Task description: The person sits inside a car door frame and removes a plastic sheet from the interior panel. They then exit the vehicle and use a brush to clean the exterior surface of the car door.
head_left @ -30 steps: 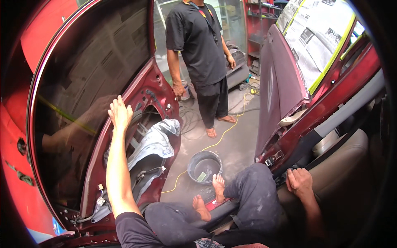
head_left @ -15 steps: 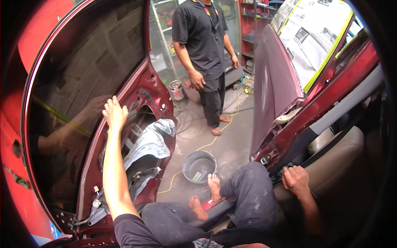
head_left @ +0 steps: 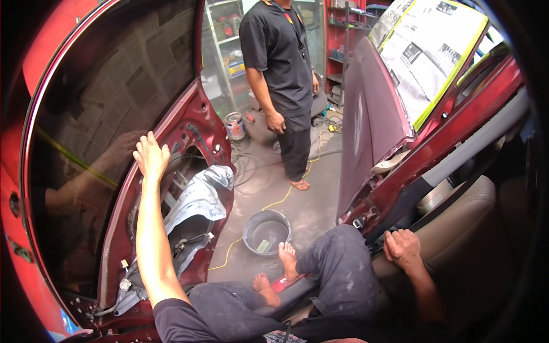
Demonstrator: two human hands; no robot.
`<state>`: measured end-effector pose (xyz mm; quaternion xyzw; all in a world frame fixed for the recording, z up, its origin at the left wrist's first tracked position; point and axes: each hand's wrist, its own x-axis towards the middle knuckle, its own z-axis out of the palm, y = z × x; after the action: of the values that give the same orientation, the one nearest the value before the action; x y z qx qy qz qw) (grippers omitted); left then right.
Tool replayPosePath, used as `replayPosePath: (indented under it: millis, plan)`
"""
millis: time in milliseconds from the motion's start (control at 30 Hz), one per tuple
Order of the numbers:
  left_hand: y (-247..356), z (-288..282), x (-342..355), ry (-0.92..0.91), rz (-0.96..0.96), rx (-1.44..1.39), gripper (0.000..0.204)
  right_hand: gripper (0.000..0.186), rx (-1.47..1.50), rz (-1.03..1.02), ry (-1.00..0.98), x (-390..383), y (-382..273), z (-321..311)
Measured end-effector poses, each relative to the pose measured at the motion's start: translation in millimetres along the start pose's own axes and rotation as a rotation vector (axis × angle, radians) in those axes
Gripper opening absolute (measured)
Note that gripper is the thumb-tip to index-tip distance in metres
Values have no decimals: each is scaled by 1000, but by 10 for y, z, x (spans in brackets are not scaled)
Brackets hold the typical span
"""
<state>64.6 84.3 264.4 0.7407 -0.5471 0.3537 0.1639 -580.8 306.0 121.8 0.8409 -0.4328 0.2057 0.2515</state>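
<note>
My left hand rests on the inner edge of a dark red car door, just below its dark window. Its fingers are spread, with the thumb apart. The door's inner trim is off, showing a large hole with wires and a loose crumpled grey-white sheet. My right hand is closed, beside the grey-brown seat and the door pillar. Its fingers are curled; what is in them, if anything, is hidden. My bare feet are at the door sill.
A dark bucket of water with a small pale green block stands before my feet. Beyond it stands a person in black. A yellow cord crosses the floor near a paint can. Another door, its window papered over, is at right.
The view has shifted slightly, so most things sit a little further left. The standing person has turned and stepped a little. Both my hands keep their places and shapes.
</note>
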Motion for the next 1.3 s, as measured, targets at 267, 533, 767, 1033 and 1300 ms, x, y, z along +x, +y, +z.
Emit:
replayPosePath:
  millis: [267, 533, 767, 1033, 1300]
  plan:
    - [15, 28, 74, 0, -9, -37, 55, 23, -26, -23, -36, 14, -7, -23]
    - [-422, 445, 112, 136, 76, 32, 47, 26, -74, -79, -163, 6, 85, 66]
    - [-254, 548, 80, 339, 182, -24, 46, 19, -97, -12, -138, -32, 35, 8]
    - [-281, 631, 82, 239, 158, 27, 46, 18, -108, -19, -149, 13, 7, 33]
    - [-309, 652, 83, 199, 150, 28, 47, 18, -115, 12, -190, 60, -34, -12]
